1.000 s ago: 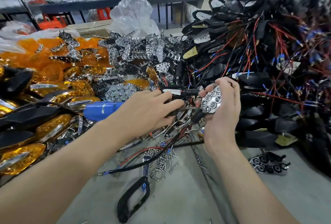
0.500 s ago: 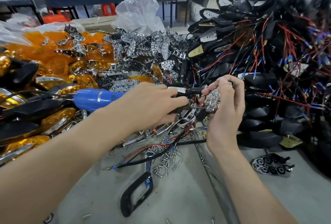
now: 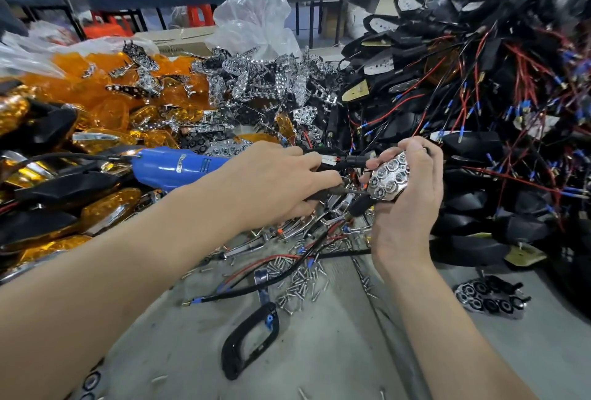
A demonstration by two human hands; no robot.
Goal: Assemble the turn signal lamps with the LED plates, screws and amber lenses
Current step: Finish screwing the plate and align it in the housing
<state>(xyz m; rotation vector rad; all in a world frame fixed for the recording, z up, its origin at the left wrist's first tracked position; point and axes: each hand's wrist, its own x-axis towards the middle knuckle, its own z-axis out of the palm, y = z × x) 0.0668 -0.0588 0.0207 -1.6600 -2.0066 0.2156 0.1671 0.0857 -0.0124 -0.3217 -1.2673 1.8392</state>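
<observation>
Nestling in right hand (image 3: pixel 406 207): LED plate (image 3: pixel 388 175)

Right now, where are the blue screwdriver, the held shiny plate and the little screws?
blue screwdriver (image 3: pixel 179 167), head view, on its blue body.
shiny plate (image 3: pixel 388 175), head view, on its honeycomb face.
little screws (image 3: pixel 300 284), head view, middle of the pile.

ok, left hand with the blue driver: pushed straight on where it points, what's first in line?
The chrome LED plate held in the right hand. The left hand grips the blue screwdriver, bit aimed at the plate's near edge; it looks about touching, but depth is unclear.
</observation>
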